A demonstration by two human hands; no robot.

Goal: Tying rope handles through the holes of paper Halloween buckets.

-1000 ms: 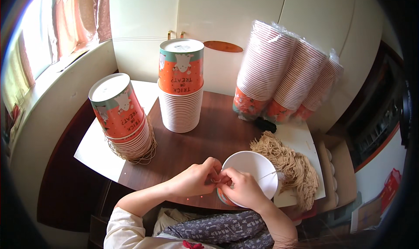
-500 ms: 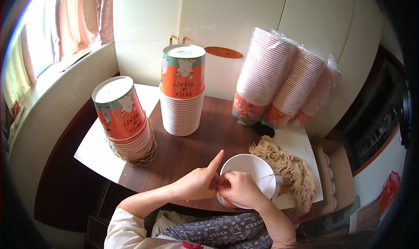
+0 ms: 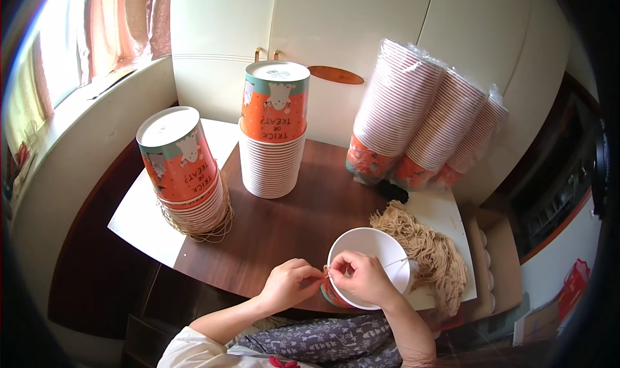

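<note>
Hands (image 3: pixel 363 279) pinched at left rim of paper cup (image 3: pixel 395 275), yarn (image 3: pixel 431 252) beside.

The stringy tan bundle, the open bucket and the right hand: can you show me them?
Tan string bundle (image 3: pixel 434 255), head view: its middle.
Open bucket (image 3: pixel 374 241), head view: bare white inside.
Right hand (image 3: pixel 365 280), head view: the back.

There are two hands (image 3: pixel 365 279), one loose bucket (image 3: pixel 367 241), five bucket stacks (image 3: pixel 272 164) and one skein (image 3: pixel 434 248).
</note>
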